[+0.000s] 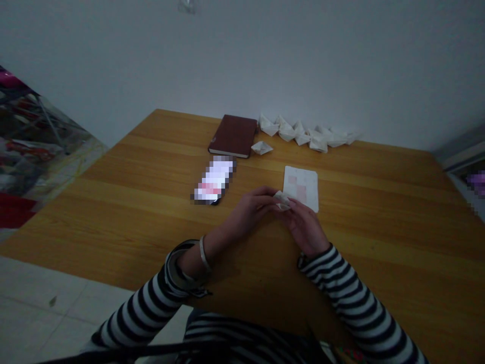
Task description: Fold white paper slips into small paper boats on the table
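Observation:
My left hand (pixel 250 211) and my right hand (pixel 305 228) meet above the wooden table (pixel 125 202). Between their fingertips they hold a small folded white paper (pixel 282 200). Just beyond my right hand, a white paper sheet with pink marks (pixel 301 187) lies flat on the table, its near edge close to my fingers. A bangle circles my left wrist, and both forearms wear black-and-white striped sleeves.
Along the far edge stand several folded paper boats (pixel 306 135), with another (pixel 261 147) next to a dark red notebook (pixel 233 135). A phone with a lit, blurred screen (pixel 213 180) lies left of my hands. A white wall (pixel 242 60) rises behind the table.

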A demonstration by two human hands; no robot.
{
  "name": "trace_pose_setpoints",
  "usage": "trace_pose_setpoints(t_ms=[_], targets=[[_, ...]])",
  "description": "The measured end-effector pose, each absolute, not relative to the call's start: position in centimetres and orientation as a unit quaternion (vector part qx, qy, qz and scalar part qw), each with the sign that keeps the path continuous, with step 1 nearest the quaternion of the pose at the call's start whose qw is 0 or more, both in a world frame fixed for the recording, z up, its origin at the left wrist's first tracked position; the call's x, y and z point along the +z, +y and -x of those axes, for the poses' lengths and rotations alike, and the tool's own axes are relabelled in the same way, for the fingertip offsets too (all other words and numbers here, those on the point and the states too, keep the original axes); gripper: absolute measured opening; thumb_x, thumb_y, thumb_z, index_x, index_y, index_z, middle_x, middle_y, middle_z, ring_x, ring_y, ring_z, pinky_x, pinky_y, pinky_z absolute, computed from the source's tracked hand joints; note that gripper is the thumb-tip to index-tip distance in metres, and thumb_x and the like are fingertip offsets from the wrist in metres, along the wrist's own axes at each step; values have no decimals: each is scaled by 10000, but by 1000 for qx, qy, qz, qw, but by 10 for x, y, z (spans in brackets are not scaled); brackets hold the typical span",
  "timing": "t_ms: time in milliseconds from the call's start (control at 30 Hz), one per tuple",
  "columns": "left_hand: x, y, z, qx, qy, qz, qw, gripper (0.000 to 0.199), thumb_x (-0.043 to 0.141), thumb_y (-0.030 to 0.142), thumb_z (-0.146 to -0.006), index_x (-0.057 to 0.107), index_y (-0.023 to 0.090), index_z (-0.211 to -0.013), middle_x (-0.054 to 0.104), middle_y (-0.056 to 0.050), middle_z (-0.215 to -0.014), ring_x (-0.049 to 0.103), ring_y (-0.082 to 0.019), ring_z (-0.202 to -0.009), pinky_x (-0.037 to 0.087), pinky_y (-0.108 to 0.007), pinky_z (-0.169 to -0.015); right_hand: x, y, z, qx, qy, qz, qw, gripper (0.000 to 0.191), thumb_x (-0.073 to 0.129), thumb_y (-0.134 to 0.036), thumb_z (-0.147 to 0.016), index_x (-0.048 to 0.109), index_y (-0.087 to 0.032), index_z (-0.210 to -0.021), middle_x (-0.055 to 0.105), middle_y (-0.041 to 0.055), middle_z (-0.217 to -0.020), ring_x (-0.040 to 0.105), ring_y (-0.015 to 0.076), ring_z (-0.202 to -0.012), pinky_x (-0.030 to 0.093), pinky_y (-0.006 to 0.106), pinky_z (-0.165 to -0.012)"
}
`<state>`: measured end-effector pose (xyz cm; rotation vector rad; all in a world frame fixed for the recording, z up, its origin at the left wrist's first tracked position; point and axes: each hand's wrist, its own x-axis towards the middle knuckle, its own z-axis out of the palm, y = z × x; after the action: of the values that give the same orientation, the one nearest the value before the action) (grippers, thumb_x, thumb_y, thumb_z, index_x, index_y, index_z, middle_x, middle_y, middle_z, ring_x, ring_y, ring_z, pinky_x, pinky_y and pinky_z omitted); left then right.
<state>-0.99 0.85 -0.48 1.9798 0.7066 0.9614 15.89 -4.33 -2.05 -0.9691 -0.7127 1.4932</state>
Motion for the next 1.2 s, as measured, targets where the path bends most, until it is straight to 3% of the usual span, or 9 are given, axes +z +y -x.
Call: trace_pose_setpoints(t_ms=[100,200,300,400,667,833,967,1200], targets=[[-10,15,10,420,346,-671,504,216,677,340,-846,755,139,-836,705,-86,-990,644,-201,-907,494,-309,-823,-16,-46,-155,603,-363,436,561,314,602,-397,-884,647,-227,-1144,659,87,-1226,628,238,-1094,591,384,-800],[-12,16,11,398,385,-551,624,320,727,441,-781,755,123,-801,719,-59,-861,625,-168,-776,481,-281,-736,-16,-49,-155,404,-486,513,580,430,681,-345,-829,573,-262,-1237,634,85,-1203,614,237,-1062,586,373,-751],[-10,13,12,349,380,-486,706,380,754,488,-742,755,114,-811,702,-42,-745,600,-137,-692,463,-260,-703,-16,-50,-160,166,-619,536,549,429,701,-266,-812,595,-276,-1228,601,86,-1219,576,256,-1120,561,432,-848],[-8,10,10,329,358,-482,729,385,762,490,-735,746,109,-790,697,-43,-730,598,-129,-692,457,-252,-716,-13,-51,-163,42,-691,519,502,360,663,-214,-844,636,-270,-1198,603,87,-1218,559,259,-1166,501,482,-981],[-10,11,9,288,333,-599,669,385,641,483,-838,689,104,-794,650,-29,-717,568,-147,-689,448,-278,-707,-11,-50,-161,32,-703,511,493,372,593,-193,-880,612,-237,-1248,624,91,-1272,583,249,-1177,489,477,-1017],[-11,9,7,271,313,-669,617,357,528,443,-912,662,122,-831,636,-25,-763,558,-166,-729,450,-294,-721,-14,-50,-162,23,-703,534,468,305,609,-189,-880,665,-201,-1180,724,85,-1064,662,222,-991,555,414,-905],[-9,9,6,274,325,-681,596,354,510,441,-916,655,128,-839,643,-32,-786,564,-179,-764,455,-302,-741,-18,-50,-163,45,-687,544,480,236,582,-190,-905,693,-194,-1113,748,79,-1017,708,194,-879,593,363,-814],[-15,6,0,296,352,-671,582,409,522,495,-911,622,131,-754,545,8,-680,484,-126,-647,384,-246,-595,-25,-50,-156,-13,-651,565,506,110,633,-183,-868,697,-175,-958,773,57,-859,731,162,-675,610,287,-668]])
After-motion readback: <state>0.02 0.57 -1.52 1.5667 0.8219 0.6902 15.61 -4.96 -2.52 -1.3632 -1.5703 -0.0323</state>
